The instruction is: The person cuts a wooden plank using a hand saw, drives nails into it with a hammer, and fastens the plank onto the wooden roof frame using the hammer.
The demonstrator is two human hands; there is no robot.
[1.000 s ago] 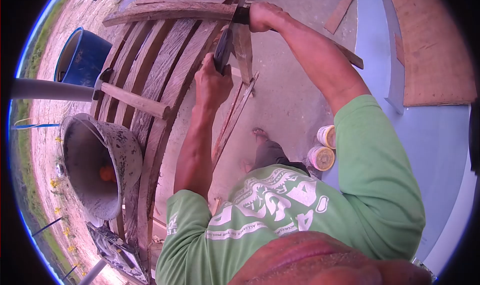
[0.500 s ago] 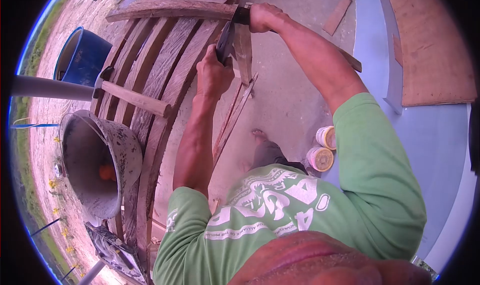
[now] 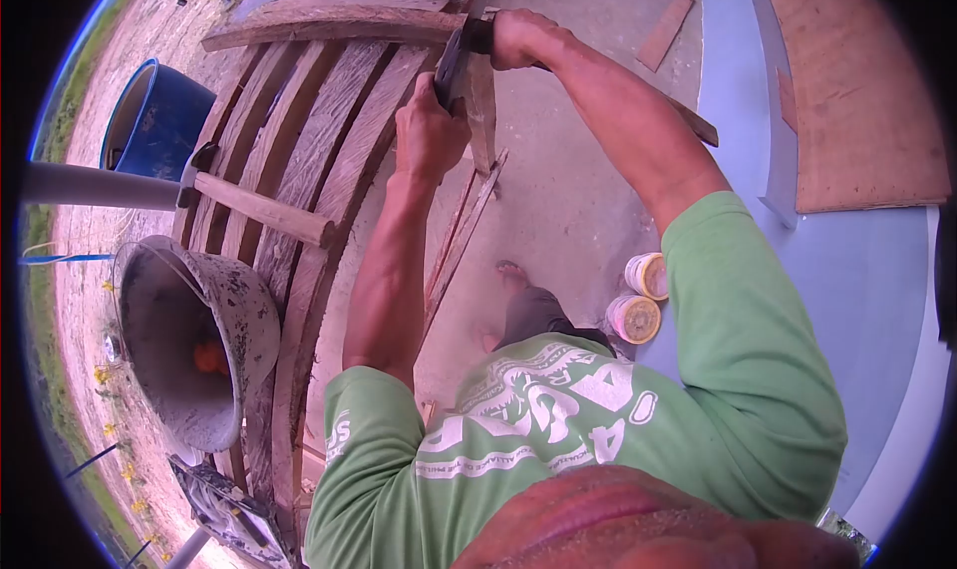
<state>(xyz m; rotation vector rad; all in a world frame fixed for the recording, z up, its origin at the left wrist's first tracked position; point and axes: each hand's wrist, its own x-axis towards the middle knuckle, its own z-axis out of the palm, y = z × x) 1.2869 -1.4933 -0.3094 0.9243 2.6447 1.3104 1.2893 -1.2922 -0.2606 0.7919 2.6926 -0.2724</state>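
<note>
Head view: dark tool (image 3: 454, 68), possibly bladed, partly hidden by hands (image 3: 433, 138) (image 3: 524, 40).

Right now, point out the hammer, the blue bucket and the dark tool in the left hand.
Hammer (image 3: 264, 208), head view: middle of the wooden handle.
Blue bucket (image 3: 177, 120), head view: outer side wall.
Dark tool (image 3: 454, 68), head view: exposed part just beyond the left hand (image 3: 432, 138).
</note>
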